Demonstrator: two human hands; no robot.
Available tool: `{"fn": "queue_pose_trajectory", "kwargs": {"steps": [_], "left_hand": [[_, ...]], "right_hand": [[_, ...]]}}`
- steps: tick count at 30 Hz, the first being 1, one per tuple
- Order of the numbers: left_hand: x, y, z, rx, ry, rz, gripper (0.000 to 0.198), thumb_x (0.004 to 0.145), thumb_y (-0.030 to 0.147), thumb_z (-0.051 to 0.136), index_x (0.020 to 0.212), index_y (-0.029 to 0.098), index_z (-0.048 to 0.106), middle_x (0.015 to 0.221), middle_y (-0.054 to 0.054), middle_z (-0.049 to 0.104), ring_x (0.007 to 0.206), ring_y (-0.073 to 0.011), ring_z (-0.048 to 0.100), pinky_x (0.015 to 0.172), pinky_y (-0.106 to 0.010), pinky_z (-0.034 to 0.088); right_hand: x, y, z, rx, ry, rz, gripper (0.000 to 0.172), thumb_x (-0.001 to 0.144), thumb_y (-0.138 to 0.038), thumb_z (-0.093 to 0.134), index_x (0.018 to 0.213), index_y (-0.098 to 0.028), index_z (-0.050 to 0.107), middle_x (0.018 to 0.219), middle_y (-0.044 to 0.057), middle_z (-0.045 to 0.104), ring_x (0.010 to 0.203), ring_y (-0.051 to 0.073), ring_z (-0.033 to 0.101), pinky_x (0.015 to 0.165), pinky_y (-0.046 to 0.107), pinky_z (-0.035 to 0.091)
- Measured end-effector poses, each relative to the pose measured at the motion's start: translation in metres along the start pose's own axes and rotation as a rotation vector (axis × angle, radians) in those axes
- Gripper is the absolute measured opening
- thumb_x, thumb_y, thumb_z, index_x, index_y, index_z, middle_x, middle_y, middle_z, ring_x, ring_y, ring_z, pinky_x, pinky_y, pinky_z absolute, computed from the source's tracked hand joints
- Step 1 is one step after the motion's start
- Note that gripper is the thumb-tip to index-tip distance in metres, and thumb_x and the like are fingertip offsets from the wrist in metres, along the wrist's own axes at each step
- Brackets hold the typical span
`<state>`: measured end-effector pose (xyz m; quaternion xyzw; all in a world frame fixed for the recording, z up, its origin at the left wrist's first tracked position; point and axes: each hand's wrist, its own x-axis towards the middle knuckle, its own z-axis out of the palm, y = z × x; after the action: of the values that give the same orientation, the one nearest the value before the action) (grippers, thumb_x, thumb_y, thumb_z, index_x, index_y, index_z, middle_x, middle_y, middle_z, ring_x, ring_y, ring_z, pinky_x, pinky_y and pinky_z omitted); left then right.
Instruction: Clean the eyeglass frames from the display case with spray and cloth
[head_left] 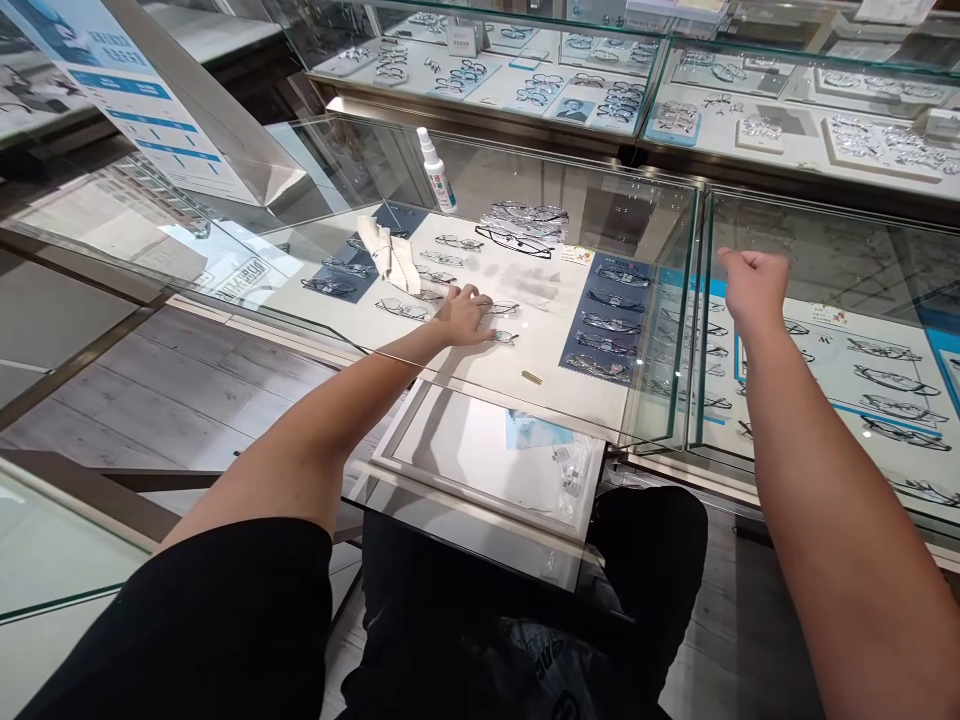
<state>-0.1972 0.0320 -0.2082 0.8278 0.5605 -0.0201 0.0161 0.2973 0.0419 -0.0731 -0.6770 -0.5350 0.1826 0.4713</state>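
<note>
Resting half-spread over eyeglasses [506, 308], left hand [465, 316]; right hand [756, 284] fisted.

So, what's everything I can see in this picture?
Glass cases: several, clear over white, centre, right and rear
Eyeglasses: too many to count, mostly dark or clear, in and on the cases
Spray bottle: one, white, upright on the centre case
Cloth: one, cream, left of centre
Mats: at least two, dark blue, under some eyeglasses
Small strip: one, gold, centre case's near side
Drawer: one, white, open, below the centre case
Card: one, light blue, in the drawer
Sign: one, blue and white, upper left
Trousers: one pair, black, bottom
Left grip: one bare hand, spread, over the centre case
Right grip: one bare hand, fisted, above the right case
</note>
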Motion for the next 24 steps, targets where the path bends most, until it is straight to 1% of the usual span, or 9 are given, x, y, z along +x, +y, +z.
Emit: {"fn": "queue_pose_trajectory", "kwargs": {"steps": [5,7,10,15,17,19,21,22,24], "left_hand": [[0.001,0.004,0.007,0.018,-0.038,0.037,0.078,0.093,0.067,0.051,0.145,0.016,0.078,0.157,-0.019,0.07,0.143,-0.0492,0.046,0.114,-0.065,0.031],[0.0,0.005,0.007,0.003,-0.043,0.043,0.082,0.095,0.072,0.047,0.147,0.017,0.078,0.157,-0.019,0.07,0.143,-0.0486,0.046,0.115,-0.064,0.031],[-0.002,0.007,0.003,-0.013,-0.056,0.039,0.085,0.096,0.077,0.043,0.147,0.018,0.078,0.158,-0.019,0.069,0.141,-0.0483,0.046,0.116,-0.064,0.03],[-0.008,0.017,-0.014,0.034,-0.119,-0.023,0.079,0.097,0.076,0.047,0.14,0.018,0.082,0.163,-0.018,0.066,0.145,-0.0499,0.043,0.121,-0.068,0.026],[-0.016,0.026,-0.026,0.067,-0.131,-0.069,0.073,0.1,0.068,0.048,0.14,0.017,0.081,0.166,-0.02,0.063,0.149,-0.0506,0.042,0.122,-0.069,0.027],[-0.032,0.042,-0.04,0.085,-0.164,-0.102,0.063,0.102,0.054,0.048,0.14,0.015,0.08,0.167,-0.022,0.06,0.152,-0.0492,0.044,0.123,-0.068,0.03],[-0.058,0.062,-0.057,0.06,-0.281,-0.086,0.054,0.1,0.043,0.052,0.137,0.016,0.08,0.164,-0.022,0.062,0.15,-0.0455,0.05,0.123,-0.065,0.035],[-0.074,0.075,-0.067,0.019,-0.391,-0.049,0.051,0.099,0.046,0.056,0.133,0.019,0.082,0.159,-0.021,0.066,0.147,-0.044,0.055,0.123,-0.062,0.038],[-0.11,0.101,-0.094,-0.14,-0.623,0.026,0.049,0.094,0.06,0.064,0.128,0.03,0.084,0.15,-0.014,0.074,0.143,-0.0417,0.061,0.122,-0.059,0.042]], "right_hand": [[0.0,-0.001,0.0,-0.014,0.0,0.003,0.063,0.105,-0.02,0.072,0.064,-0.029,0.025,0.063,-0.01,0.011,0.068,0.013,0.012,0.065,0.036,0.024],[-0.002,-0.002,-0.002,-0.015,-0.006,0.004,0.062,0.106,-0.022,0.071,0.065,-0.028,0.026,0.064,-0.009,0.012,0.069,0.014,0.012,0.066,0.037,0.024],[-0.003,-0.002,-0.002,0.069,0.0,-0.013,0.063,0.104,-0.018,0.073,0.061,-0.027,0.027,0.062,-0.01,0.013,0.068,0.013,0.012,0.068,0.037,0.025],[-0.001,0.0,-0.002,0.134,0.007,-0.015,0.064,0.102,-0.015,0.075,0.057,-0.027,0.03,0.058,-0.01,0.014,0.064,0.012,0.013,0.068,0.038,0.026],[0.0,-0.001,-0.003,0.13,0.009,0.006,0.063,0.102,-0.016,0.074,0.058,-0.027,0.031,0.059,-0.01,0.015,0.064,0.012,0.014,0.068,0.038,0.025],[-0.001,-0.003,-0.003,0.118,0.016,0.036,0.061,0.103,-0.016,0.074,0.059,-0.027,0.033,0.06,-0.009,0.018,0.063,0.012,0.016,0.067,0.038,0.023],[-0.001,-0.005,-0.003,0.114,0.032,0.056,0.059,0.103,-0.015,0.074,0.059,-0.027,0.036,0.059,-0.009,0.02,0.061,0.012,0.018,0.065,0.039,0.02],[-0.002,-0.005,-0.003,0.111,0.04,0.058,0.059,0.102,-0.014,0.074,0.058,-0.027,0.036,0.058,-0.009,0.021,0.061,0.012,0.018,0.065,0.039,0.019],[-0.003,-0.007,-0.003,0.099,0.052,0.056,0.061,0.102,-0.013,0.075,0.058,-0.027,0.035,0.058,-0.009,0.02,0.06,0.012,0.016,0.066,0.04,0.019]]}}
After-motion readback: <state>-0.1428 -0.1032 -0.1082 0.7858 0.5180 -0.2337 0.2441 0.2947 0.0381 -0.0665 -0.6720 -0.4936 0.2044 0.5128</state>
